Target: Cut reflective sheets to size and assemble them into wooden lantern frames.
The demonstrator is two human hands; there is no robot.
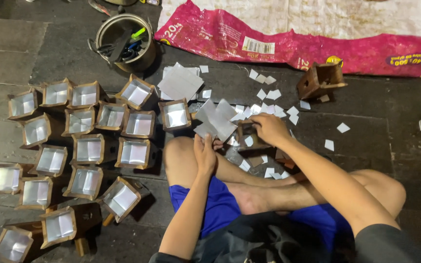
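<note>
Left hand [204, 155] grip pinches foil sheet [215, 119] — right hand [269, 127] touching.

**Crowded on the left, open floor on the right**

A tight cluster of small wooden boxes [88, 148] fills the floor to the left of the knee, leaving only narrow gaps between them. Ahead, a metal pot [123, 41] of tools and a stack of white sheets [180, 83] block the way, with a pink sack [288, 48] lying across the far edge. Paper scraps [274, 107] litter the middle. To the right, beyond a lone wooden box [320, 79], the dark floor [391, 141] lies mostly bare.
</note>
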